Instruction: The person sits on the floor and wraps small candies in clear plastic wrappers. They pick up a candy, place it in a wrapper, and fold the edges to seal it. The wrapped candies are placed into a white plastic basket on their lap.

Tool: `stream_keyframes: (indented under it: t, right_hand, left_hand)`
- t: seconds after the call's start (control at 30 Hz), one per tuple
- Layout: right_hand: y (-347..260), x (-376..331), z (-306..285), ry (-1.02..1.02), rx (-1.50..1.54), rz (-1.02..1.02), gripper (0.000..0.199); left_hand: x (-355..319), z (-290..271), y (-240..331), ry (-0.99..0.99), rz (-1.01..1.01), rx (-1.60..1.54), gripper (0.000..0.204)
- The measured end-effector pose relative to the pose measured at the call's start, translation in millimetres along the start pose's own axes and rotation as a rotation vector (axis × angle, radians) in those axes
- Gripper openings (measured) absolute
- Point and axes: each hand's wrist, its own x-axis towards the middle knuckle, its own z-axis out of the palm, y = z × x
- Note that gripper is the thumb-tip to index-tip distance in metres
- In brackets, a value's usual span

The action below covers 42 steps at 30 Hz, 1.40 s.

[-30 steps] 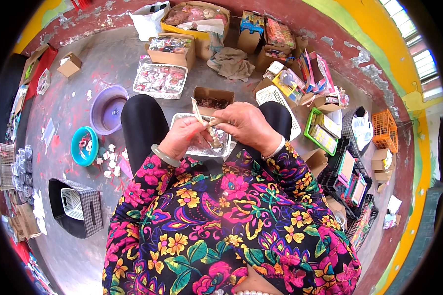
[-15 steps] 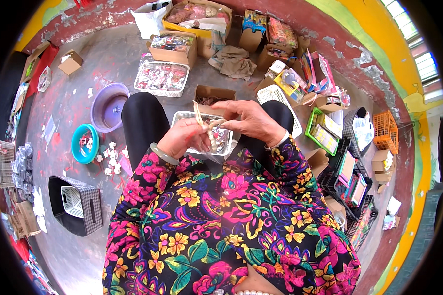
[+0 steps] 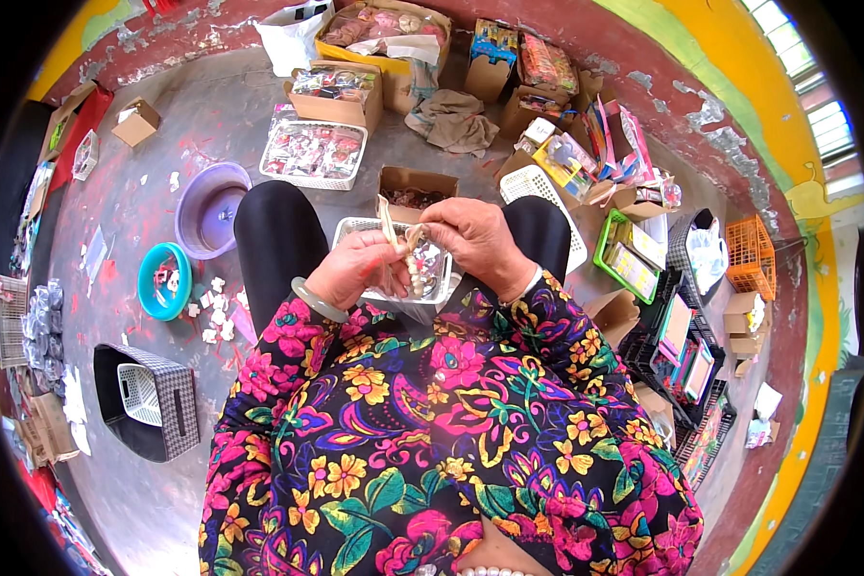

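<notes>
I sit with a shallow metal tray (image 3: 353, 227) across my lap, holding small pale beads. My left hand (image 3: 358, 270) and my right hand (image 3: 473, 240) meet above the tray. Both pinch a pale cord strung with beads (image 3: 415, 267) that hangs down between them, and a thin strand sticks up from my left fingers. A light green bangle (image 3: 315, 301) circles my left wrist. An open cardboard box (image 3: 418, 184) of small dark items stands just beyond my knees.
On the floor: a purple basin (image 3: 209, 207) and a teal bowl (image 3: 163, 280) at left, a white basket (image 3: 315, 152) of packets ahead, a checked bin (image 3: 149, 399) at lower left, a white lattice basket (image 3: 540, 194), cartons and crates at right.
My hands have drawn closer over the tray. The bead string now hangs lower between them, and the loose strand has swung from leaning left to upright.
</notes>
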Motion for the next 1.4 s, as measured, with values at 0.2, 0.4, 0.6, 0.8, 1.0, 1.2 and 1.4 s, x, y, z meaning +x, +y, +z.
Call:
stream_keyframes:
  t: [0.2,0.4,0.6,0.8,1.0,1.2,1.4]
  right_hand:
    - [12,-7,11,-0.030,0.351,0.280,0.015]
    - [2,1,-2,-0.044,-0.132,-0.037,0.010]
    - [-3,-4,16,0.110,-0.344,-0.040,0.009]
    - [-2,17,1,0.065,-0.061,0.072,0.031]
    - [-5,19,24,0.031,-0.201,0.031,0.021]
    - [-11,17,26,0.013,-0.262,-0.083,0.014]
    - [-11,15,21,-0.011,-0.439,-0.260,0.011]
  left_hand:
    - [1,-2,0,0.038,0.061,0.025,0.019]
    - [3,-2,-1,0.036,0.050,-0.035,0.019]
    - [6,1,-2,0.047,0.045,0.045,0.020]
    - [7,6,0,0.165,0.096,0.226,0.021]
    - [10,18,-9,0.224,0.230,0.625,0.018]
    - [5,18,-8,0.214,0.217,0.644,0.019]
    - [6,18,-7,0.192,0.163,0.624,0.022]
